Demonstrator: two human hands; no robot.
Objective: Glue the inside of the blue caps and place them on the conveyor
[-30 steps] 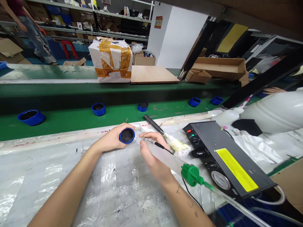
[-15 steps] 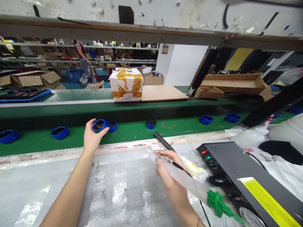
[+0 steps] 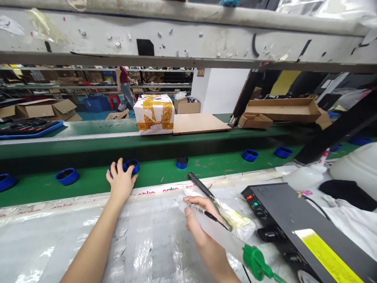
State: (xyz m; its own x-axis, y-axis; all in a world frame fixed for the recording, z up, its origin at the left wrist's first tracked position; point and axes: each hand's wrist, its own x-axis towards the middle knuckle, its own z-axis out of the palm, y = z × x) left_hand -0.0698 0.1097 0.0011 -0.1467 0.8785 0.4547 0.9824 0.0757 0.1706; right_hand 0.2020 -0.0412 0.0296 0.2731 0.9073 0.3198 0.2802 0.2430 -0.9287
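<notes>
My left hand (image 3: pixel 120 184) reaches onto the green conveyor belt (image 3: pixel 165 173) and covers a blue round cap (image 3: pixel 113 169); only a sliver of the cap shows between my fingers. A second blue cap (image 3: pixel 132 166) sits right beside it. My right hand (image 3: pixel 196 215) hovers over the plastic-covered bench (image 3: pixel 147 243), gripping a translucent dispensing syringe (image 3: pixel 224 236). The syringe has a green adapter (image 3: pixel 255 261) at its rear and a thin black cable along it.
Several more blue caps (image 3: pixel 67 176) lie spaced along the belt. A black controller box (image 3: pixel 297 224) stands at the right, with a black rod-like tool (image 3: pixel 200 185) and a white jug (image 3: pixel 355 165) near it. A taped parcel (image 3: pixel 153 114) and a board (image 3: pixel 199 122) sit beyond. A person (image 3: pixel 125 88) walks far back.
My left hand carried the blue cap from the bench out to the belt and lowered it next to another cap. My view tilted upward. The right hand kept its grip on the syringe.
</notes>
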